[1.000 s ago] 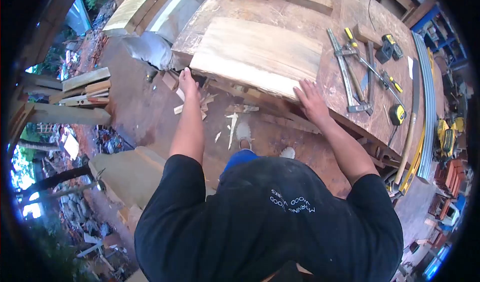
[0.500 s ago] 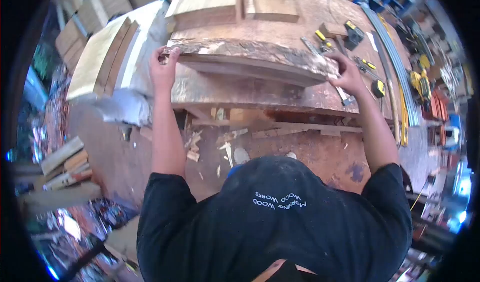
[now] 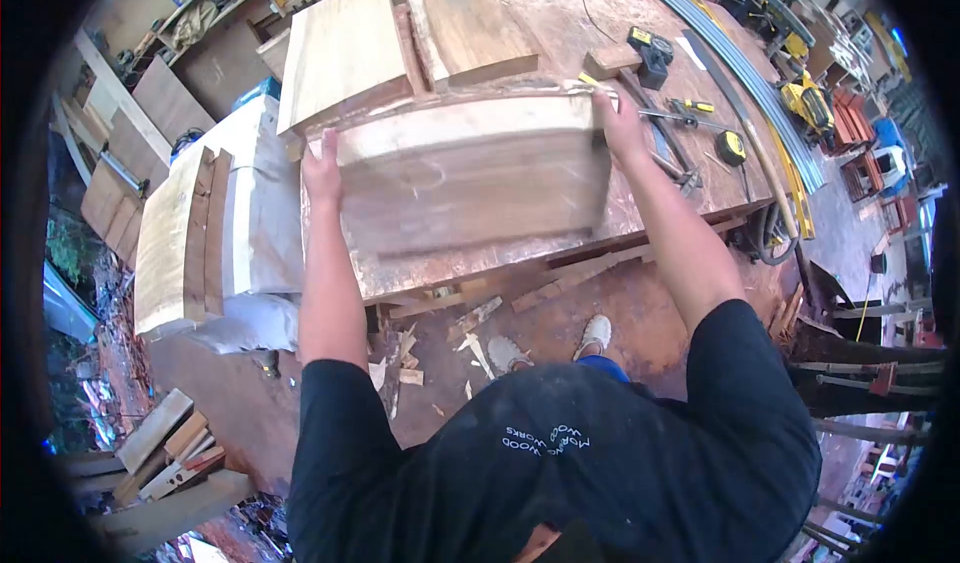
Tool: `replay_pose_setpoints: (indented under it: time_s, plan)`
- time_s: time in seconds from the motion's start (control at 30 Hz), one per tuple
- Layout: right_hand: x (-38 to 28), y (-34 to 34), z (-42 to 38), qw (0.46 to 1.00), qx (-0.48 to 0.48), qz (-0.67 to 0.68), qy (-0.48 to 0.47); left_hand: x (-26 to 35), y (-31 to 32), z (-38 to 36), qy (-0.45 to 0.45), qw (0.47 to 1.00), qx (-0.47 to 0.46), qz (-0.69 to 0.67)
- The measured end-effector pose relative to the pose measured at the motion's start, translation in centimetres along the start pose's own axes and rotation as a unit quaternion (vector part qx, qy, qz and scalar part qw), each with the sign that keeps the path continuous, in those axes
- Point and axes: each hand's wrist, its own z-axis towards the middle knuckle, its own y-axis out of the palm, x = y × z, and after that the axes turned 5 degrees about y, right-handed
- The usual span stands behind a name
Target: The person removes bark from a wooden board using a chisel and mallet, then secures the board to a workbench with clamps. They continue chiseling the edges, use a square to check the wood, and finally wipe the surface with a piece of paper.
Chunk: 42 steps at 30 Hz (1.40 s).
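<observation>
A thick wooden slab (image 3: 470,178) with a pale band along its far side and a darker face is between my hands, tilted over the near part of the workbench. Its near edge is blurred by motion. My left hand (image 3: 322,175) grips the slab's left end, thumb on top. At the far right corner, my right hand (image 3: 622,128) is closed round the other end. Fingers under the wood are hidden. Just beyond the slab lie two more boards, a pale wide board (image 3: 345,53) and a shorter board (image 3: 475,33).
On the workbench (image 3: 690,198) to the right are a tape measure (image 3: 731,147), a yellow-handled screwdriver (image 3: 690,105), a hammer (image 3: 688,178), a wood block (image 3: 612,60) and metal tubes (image 3: 740,68). Stacked boards (image 3: 180,238) stand at left. Offcuts (image 3: 175,448) lie on the floor.
The slab has turned from bark edge up to broad face up, and both hands turned with it. My view has shifted, showing more of the bench's far side and my shoes.
</observation>
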Motion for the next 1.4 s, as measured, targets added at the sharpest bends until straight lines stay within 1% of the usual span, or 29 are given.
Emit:
replay_pose_setpoints:
  time_s: [0.07,0.1,0.13,0.2,0.27,0.33,0.4,0.53,0.6,0.63,0.67,0.7,0.73,0.77,0.8,0.83,0.87,0.9,0.93,0.97,1.0,1.07,1.1,1.13,1.2,1.23,1.33,1.37,1.4]
  plan:
    - [-0.6,1.7,-1.6,0.999,0.014,0.015,0.041,0.2,-0.2,-0.8,-0.084,0.994,-0.011,0.072]
    - [0.2,2.3,-2.2,0.994,0.014,0.004,0.107,1.2,0.0,-2.1,-0.050,0.993,0.003,0.105]
    - [0.7,2.8,-2.3,0.985,0.014,-0.005,0.170,0.1,-0.7,-2.1,-0.055,0.993,0.005,0.109]
    - [1.4,3.9,-1.9,0.983,0.036,-0.036,0.179,-1.7,-1.5,-1.2,-0.110,0.980,0.020,0.162]
    - [0.5,4.6,-1.9,0.986,-0.013,-0.004,0.167,-2.4,-1.9,-1.3,-0.106,0.977,0.018,0.184]
    - [3.6,4.8,-0.4,0.981,-0.023,-0.032,0.192,-3.0,-1.9,-1.5,-0.099,0.974,0.014,0.204]
    - [4.9,5.0,0.2,0.982,0.028,-0.074,0.170,-4.3,-1.7,-1.4,-0.069,0.928,0.045,0.363]
    - [2.7,4.5,-2.7,0.976,0.009,-0.051,0.211,-3.2,-0.5,-2.1,-0.064,0.902,0.036,0.425]
    - [3.2,4.2,-3.3,0.973,-0.038,-0.126,0.191,-1.6,0.5,-2.3,-0.122,0.887,0.008,0.446]
    - [4.8,4.6,-3.3,0.978,-0.035,-0.090,0.185,-2.4,0.6,-2.2,-0.120,0.887,0.004,0.445]
    - [6.3,4.7,-3.3,0.977,-0.030,-0.090,0.189,-3.9,0.4,-2.1,-0.093,0.871,0.018,0.481]
    - [6.8,5.3,-3.9,0.986,0.009,-0.023,0.168,-5.0,0.3,-2.1,-0.066,0.853,0.032,0.516]
    - [6.5,6.0,-4.8,0.987,0.048,0.044,0.147,-5.4,0.3,-2.4,-0.067,0.852,0.025,0.518]
    - [6.0,5.8,-5.5,0.980,0.026,0.098,0.171,-5.8,0.2,-2.7,-0.048,0.861,0.018,0.507]
    - [6.9,5.9,-5.8,0.979,0.030,0.098,0.176,-6.0,0.2,-3.0,-0.029,0.869,0.013,0.494]
    - [8.1,5.9,-6.1,0.985,0.020,0.076,0.152,-6.2,0.4,-3.9,-0.021,0.897,-0.013,0.441]
    - [9.3,5.8,-6.3,0.990,0.011,0.055,0.127,-6.5,1.0,-4.7,-0.022,0.897,-0.019,0.441]
    - [9.0,5.6,-6.6,0.990,0.017,0.054,0.130,-6.9,1.9,-5.5,0.067,0.875,-0.057,0.476]
    - [8.0,5.3,-6.8,0.994,-0.022,-0.020,0.106,-7.1,3.1,-6.4,0.157,0.845,-0.093,0.503]
    - [6.9,4.5,-7.3,0.990,-0.056,-0.096,0.085,-7.4,4.7,-7.6,0.084,0.802,-0.198,0.558]
    - [6.0,3.4,-7.5,0.990,-0.044,-0.102,0.087,-6.6,7.0,-9.0,0.090,0.805,-0.207,0.549]
    - [4.5,1.2,-7.7,0.982,-0.141,-0.085,0.095,-4.4,10.5,-11.7,0.090,0.757,-0.300,0.574]
    - [3.9,-0.4,-7.9,0.980,-0.110,-0.159,0.040,-3.9,11.8,-12.4,0.097,0.757,-0.307,0.568]
    - [4.3,-2.2,-7.8,0.981,-0.100,-0.162,0.042,-3.5,13.1,-13.1,0.085,0.747,-0.321,0.576]
    - [6.2,-6.5,-6.0,0.963,-0.073,-0.258,0.008,-2.6,15.3,-13.9,0.077,0.739,-0.340,0.577]
    - [7.3,-8.4,-5.2,0.956,-0.017,-0.289,-0.042,-2.2,15.8,-14.0,0.064,0.737,-0.341,0.581]
    - [8.5,-15.2,-2.5,0.941,0.019,-0.337,-0.021,-2.5,16.7,-14.0,0.043,0.735,-0.335,0.589]
    - [8.2,-17.5,-1.6,0.915,0.033,-0.396,-0.073,-2.6,16.7,-14.1,0.047,0.739,-0.327,0.588]
    - [8.5,-19.9,-0.4,0.915,0.031,-0.395,-0.074,-2.7,16.9,-14.0,0.048,0.742,-0.316,0.589]
